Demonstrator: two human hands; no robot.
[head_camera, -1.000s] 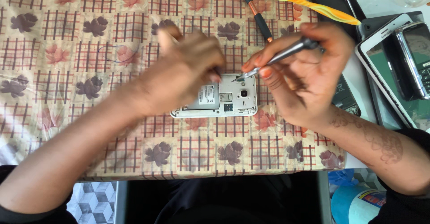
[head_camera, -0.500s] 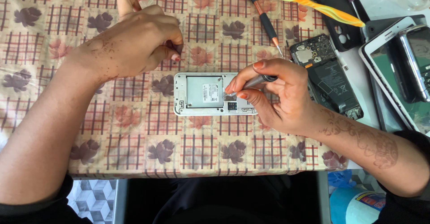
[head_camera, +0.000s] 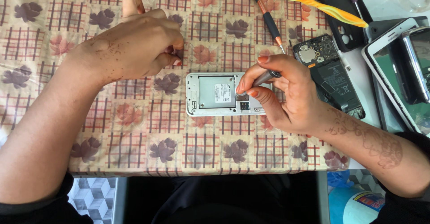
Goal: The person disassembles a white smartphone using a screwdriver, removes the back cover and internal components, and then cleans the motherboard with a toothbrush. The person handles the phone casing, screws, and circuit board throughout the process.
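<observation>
Head view. Phone [head_camera: 215,94] lies back-open on the counter [head_camera: 134,130], long axis running 9 to 3 o'clock.

Right hand [head_camera: 286,96] sits at the phone's 3 o'clock end. Its fingers [head_camera: 251,74] are pinched tight on a slim grey tool [head_camera: 268,76], tip angled toward 8 o'clock, down into the open back near the small slots.

Left hand [head_camera: 130,49] is off the phone, at about 10 o'clock from it and near its corner. Its fingers are curled closed with tips pressed together; anything held there is hidden.

Right hand is the nearer.
</observation>
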